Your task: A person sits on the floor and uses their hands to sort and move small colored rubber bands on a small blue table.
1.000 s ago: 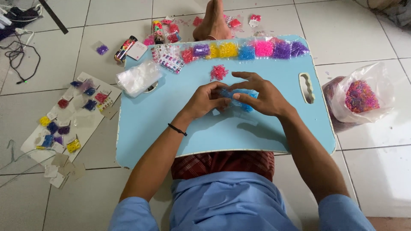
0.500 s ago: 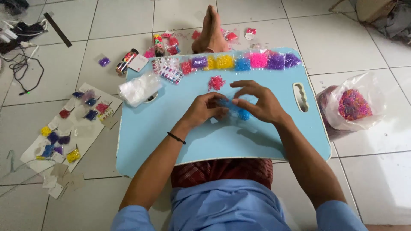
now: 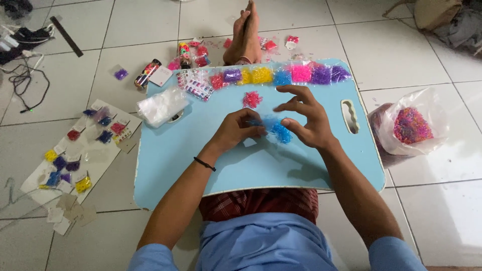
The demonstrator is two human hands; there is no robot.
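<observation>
Blue lap table [image 3: 165, 165]: left hand [image 3: 238, 131] pinches blue bands [image 3: 281, 131]; right hand [image 3: 306, 120] spread, touching them.

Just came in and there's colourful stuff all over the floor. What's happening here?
A person sits on the tiled floor with a light blue lap table across their legs. The left hand pinches at a small pile of blue rubber bands, while the right hand hovers over it with fingers spread. A row of small bags of coloured bands lines the table's far edge, and a pink cluster lies just before it.
</observation>
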